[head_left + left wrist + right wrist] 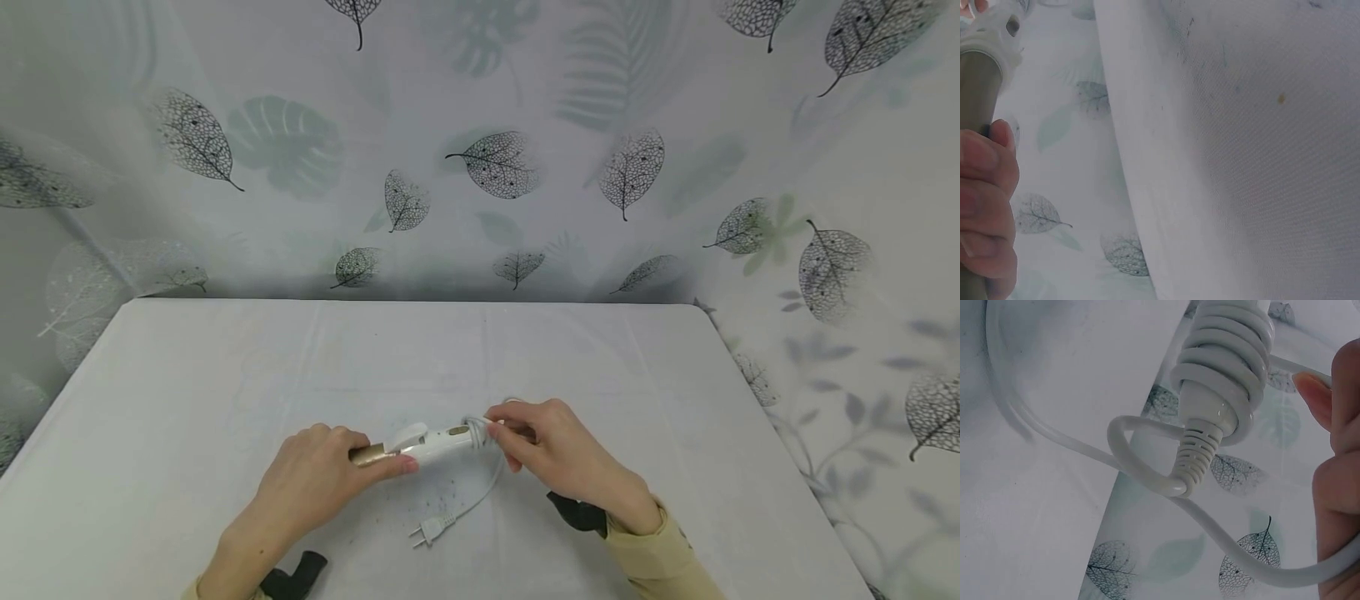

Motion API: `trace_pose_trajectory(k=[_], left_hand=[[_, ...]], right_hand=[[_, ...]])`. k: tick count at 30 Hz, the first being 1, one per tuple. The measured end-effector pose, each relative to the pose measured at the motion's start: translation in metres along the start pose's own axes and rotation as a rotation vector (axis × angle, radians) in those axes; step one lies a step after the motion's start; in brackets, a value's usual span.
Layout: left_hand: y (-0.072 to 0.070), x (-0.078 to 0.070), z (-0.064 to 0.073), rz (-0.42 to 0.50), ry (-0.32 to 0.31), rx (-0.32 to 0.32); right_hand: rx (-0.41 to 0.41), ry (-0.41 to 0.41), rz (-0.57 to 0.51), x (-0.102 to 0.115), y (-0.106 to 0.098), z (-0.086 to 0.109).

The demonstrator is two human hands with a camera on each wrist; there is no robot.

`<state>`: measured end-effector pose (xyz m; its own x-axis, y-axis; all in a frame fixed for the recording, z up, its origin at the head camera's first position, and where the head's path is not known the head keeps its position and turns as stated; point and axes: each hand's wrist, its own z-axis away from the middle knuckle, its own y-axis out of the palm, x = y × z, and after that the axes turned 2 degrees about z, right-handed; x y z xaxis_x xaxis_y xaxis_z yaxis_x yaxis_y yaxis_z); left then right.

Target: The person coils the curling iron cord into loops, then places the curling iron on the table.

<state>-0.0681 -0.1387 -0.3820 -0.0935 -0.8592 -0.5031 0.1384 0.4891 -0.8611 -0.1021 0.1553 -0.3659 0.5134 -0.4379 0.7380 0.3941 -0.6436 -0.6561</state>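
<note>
A white curling iron (435,448) with a gold barrel (977,90) is held above the table, tilted slightly up to the right. My left hand (315,477) grips it by the barrel, fingers curled round it and thumb along the white part. Near the handle's end, my right hand (558,450) pinches the white power cord (491,490). Several turns of cord (1225,353) are wound round the handle, as the right wrist view shows. The free end hangs down to a two-pin plug (432,529) beneath the iron.
A white cloth covers the table (225,358). Behind it hangs a leaf-patterned curtain (465,100), which also runs along the sides. Black straps (296,575) show at both wrists. Small bluish specks mark the cloth below the iron.
</note>
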Motion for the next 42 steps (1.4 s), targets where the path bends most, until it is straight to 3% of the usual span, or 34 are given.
trace_pose_trajectory(k=[11, 23, 27, 36, 42], left_hand=[[0.0004, -0.0002, -0.0004, -0.011, -0.028, -0.004], [0.0008, 0.0019, -0.0004, -0.021, -0.016, -0.047], [-0.0004, 0.0021, -0.0003, -0.03, -0.013, -0.063], [-0.0003, 0.0026, -0.0001, -0.04, -0.012, -0.101], [-0.0026, 0.0014, -0.0011, -0.037, -0.045, -0.107]], right_hand=[[0.025, 0.036, -0.007, 0.001, 0.0034, 0.0004], [0.018, 0.006, 0.061, 0.0016, 0.0046, 0.0007], [0.025, 0.012, 0.045, 0.0026, 0.0043, 0.0009], [0.129, 0.079, -0.085, 0.0074, 0.0021, 0.0015], [0.091, 0.06, -0.058, 0.0052, 0.0045, 0.0003]])
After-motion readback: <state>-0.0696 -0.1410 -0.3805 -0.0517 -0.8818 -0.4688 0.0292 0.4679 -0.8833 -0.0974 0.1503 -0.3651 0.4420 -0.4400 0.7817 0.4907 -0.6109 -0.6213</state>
